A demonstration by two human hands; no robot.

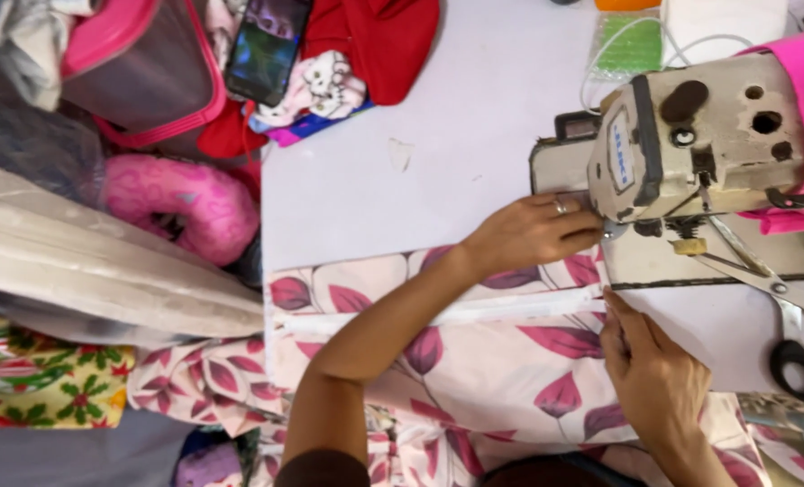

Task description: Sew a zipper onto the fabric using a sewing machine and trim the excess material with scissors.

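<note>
A pale fabric with magenta leaf print [474, 361] lies across the white table [438, 153] and feeds under the head of a beige sewing machine [699, 135]. My left hand [533, 230], with a ring on one finger, presses the fabric flat beside the needle area. Nearer to me, my right hand [650, 370] pinches the fabric's edge along a white seam strip [438, 316], fingertips pointing at the machine bed.
Black-handled scissors [785, 311] lie right of the machine bed. A phone [267, 45], red cloth [384, 41] and a pink-trimmed bag [141, 68] sit at the back left. Piled fabrics and a pink cushion [181, 203] crowd the left side.
</note>
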